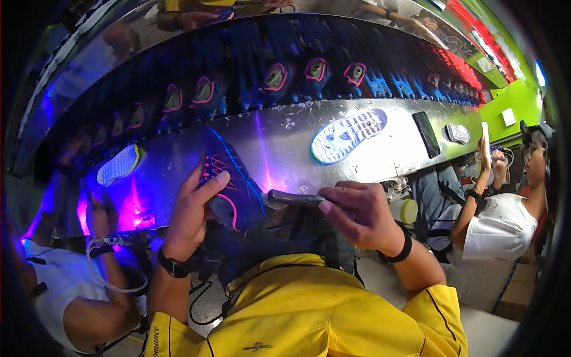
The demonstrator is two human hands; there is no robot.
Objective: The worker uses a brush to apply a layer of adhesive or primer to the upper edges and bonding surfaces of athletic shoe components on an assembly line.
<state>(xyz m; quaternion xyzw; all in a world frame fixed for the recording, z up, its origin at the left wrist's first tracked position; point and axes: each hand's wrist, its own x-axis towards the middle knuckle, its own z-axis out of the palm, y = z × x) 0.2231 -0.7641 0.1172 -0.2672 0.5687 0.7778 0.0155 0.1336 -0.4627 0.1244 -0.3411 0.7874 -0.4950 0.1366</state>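
Inside curled left hand (193, 203), gripping dark shoe (239, 178); with right hand (364, 211), pinching brush-like tool (290, 198), apparently edge-brushing, needing steady strokes.

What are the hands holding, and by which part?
The left hand holds a shoe by its laced top; the right hand holds a tool by one end.
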